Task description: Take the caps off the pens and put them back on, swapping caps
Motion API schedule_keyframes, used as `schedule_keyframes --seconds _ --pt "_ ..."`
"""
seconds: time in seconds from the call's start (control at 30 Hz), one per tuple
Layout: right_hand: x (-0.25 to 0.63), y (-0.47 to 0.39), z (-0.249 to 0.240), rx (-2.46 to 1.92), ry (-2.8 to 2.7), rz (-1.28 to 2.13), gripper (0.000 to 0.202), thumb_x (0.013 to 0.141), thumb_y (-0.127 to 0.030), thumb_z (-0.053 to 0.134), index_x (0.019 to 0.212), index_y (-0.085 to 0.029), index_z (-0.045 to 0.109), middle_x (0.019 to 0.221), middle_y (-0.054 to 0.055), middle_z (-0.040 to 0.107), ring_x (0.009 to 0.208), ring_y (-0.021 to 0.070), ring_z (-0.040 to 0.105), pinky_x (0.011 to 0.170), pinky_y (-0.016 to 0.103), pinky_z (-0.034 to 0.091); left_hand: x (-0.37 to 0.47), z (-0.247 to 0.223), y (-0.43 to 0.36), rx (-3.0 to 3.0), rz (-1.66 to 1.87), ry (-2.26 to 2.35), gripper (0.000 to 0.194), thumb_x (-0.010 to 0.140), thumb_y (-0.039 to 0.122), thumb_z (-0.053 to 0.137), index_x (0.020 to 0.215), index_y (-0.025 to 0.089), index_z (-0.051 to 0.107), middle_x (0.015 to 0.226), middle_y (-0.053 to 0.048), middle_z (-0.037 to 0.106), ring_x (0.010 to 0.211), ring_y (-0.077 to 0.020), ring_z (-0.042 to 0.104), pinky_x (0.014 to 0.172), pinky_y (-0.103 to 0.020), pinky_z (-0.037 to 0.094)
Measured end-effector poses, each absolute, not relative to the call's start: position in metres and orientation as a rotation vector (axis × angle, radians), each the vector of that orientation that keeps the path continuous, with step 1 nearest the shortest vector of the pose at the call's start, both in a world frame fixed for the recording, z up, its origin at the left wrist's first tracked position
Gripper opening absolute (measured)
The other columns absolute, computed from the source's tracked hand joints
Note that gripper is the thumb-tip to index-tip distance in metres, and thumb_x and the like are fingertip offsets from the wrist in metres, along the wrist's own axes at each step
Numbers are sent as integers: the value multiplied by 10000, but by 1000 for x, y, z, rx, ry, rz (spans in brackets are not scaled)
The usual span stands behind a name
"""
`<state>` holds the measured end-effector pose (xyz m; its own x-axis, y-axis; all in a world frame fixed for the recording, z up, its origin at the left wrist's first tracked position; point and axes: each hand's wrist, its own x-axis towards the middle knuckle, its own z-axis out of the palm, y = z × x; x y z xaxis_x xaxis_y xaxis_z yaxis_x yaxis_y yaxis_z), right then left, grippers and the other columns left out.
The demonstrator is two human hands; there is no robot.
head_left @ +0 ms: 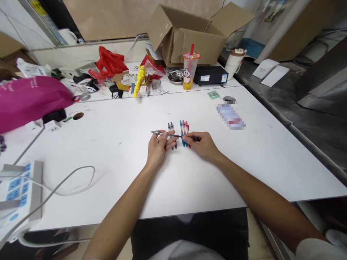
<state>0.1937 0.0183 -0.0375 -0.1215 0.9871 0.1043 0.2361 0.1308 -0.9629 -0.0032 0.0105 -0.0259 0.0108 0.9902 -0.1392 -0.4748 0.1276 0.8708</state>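
Above the white table, a pen (155,132) runs nearly level between my hands. My left hand (157,150) grips its clear-grey barrel between thumb and fingers. My right hand (204,145) pinches the pen's dark end piece (195,138), and a thin dark stem spans the gap between the hands. Whether the two pieces are fully apart I cannot tell. Underneath, two grey-black pens (171,125) lie side by side, partly covered by my left fingers. Just right of them are a blue pen (181,124) and two pink-red pens (187,125), partly behind my right fingers.
On the white table (108,162), a power strip (35,180) with a looping cable lies left, near a magenta bag (32,97). A drink cup (190,70), black box (210,76) and open carton (196,43) stand behind. A pixelated flat item (230,116) lies right.
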Motion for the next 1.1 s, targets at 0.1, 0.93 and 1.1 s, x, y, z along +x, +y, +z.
schedule_keyframes --seconds 0.1,0.93,1.1 --pt "194 18 -37 -1204 -1572 1089 446 896 -601 667 1062 -209 800 739 23 685 645 153 551 612 310 460 -3 -26 11 722 1325 930 354 856 376 806 1011 196 543 1179 -130 765 899 -192 795 708 -221 623" --pt "197 18 -34 -1097 -1711 1018 288 925 -364 643 1148 -249 784 1053 69 732 831 182 642 714 341 508 -5 -29 13 724 1356 976 360 822 376 830 1011 208 575 1092 -74 762 904 -186 788 638 -195 595" --pt "194 17 -36 -1130 -1596 1112 281 863 -416 747 1087 -246 745 989 47 744 772 168 635 698 332 512 -5 -30 10 791 1283 1010 421 793 411 845 1061 196 602 1126 -120 779 1022 -229 767 643 -225 602"
